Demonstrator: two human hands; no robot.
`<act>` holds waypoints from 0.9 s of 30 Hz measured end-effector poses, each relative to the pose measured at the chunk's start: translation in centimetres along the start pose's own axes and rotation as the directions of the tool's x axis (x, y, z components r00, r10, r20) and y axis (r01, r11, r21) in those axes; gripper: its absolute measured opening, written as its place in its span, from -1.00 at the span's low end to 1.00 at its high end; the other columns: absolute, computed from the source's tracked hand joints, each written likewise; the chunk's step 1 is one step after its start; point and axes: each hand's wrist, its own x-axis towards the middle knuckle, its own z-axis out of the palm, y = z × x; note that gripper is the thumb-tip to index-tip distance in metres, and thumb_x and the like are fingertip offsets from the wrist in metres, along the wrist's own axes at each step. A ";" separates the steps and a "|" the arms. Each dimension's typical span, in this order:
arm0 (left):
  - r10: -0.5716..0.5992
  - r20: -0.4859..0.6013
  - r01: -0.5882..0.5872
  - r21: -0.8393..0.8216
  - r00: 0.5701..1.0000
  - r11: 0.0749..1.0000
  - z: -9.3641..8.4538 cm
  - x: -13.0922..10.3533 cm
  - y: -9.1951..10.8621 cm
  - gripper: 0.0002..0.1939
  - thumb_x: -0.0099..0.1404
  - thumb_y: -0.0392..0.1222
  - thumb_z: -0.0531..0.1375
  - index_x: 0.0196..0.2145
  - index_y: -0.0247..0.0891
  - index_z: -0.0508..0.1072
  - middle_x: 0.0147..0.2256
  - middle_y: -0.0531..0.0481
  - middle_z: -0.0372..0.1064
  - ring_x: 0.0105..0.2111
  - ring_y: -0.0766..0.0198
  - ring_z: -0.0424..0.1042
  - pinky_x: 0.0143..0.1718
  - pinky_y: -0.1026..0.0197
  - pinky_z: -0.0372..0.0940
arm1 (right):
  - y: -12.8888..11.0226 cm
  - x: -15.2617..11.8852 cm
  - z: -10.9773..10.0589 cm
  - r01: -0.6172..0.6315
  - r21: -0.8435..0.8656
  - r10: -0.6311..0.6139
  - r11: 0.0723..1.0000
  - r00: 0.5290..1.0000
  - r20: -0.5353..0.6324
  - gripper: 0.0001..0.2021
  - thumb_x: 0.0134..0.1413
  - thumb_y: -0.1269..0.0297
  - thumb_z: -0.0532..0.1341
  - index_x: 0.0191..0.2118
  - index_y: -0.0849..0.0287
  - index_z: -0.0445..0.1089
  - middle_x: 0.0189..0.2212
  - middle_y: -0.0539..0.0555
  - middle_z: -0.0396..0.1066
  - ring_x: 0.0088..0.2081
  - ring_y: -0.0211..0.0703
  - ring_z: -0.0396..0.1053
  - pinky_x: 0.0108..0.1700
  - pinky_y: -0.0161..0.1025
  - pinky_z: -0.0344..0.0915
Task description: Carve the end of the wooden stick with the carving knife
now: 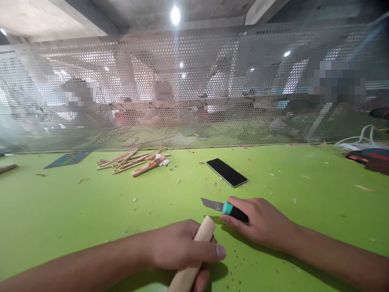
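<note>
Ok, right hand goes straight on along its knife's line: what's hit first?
Scattered shavings aside, the right hand and knife would likely reach the red-marked wooden stick; height above the green tabletop is unclear.

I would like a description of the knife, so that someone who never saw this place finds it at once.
At the green table, find the person's right hand, nearer than the black phone. The knife is in its grip, blade pointing left. Its turquoise collar sets it apart from the plain wooden stick in the left hand.
</note>
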 end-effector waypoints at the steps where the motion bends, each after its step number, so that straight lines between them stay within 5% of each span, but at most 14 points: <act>1: 0.002 -0.002 -0.002 0.009 1.000 1.000 0.0 0.0 0.0 -0.38 0.14 0.43 0.22 -0.62 -0.21 0.30 -0.68 0.02 0.29 -0.66 0.26 0.38 -0.47 0.16 0.42 | 0.0 0.0 0.0 0.003 -0.004 -0.003 1.000 1.000 -0.001 -0.50 0.38 -0.21 0.01 -0.32 0.13 0.31 -0.56 0.01 0.39 -0.56 -0.15 0.31 -0.48 -0.28 -0.06; 27: -0.008 0.034 0.007 0.024 0.999 1.000 -0.1 0.0 -0.1 -0.40 0.21 0.37 0.17 -0.65 -0.23 0.33 -0.68 0.01 0.29 -0.65 0.21 0.43 -0.44 0.09 0.47 | 0.2 0.0 0.1 -0.001 -0.024 0.002 1.000 1.000 0.017 -0.45 0.36 -0.27 -0.03 -0.32 0.14 0.32 -0.55 0.02 0.39 -0.54 -0.14 0.31 -0.48 -0.28 -0.05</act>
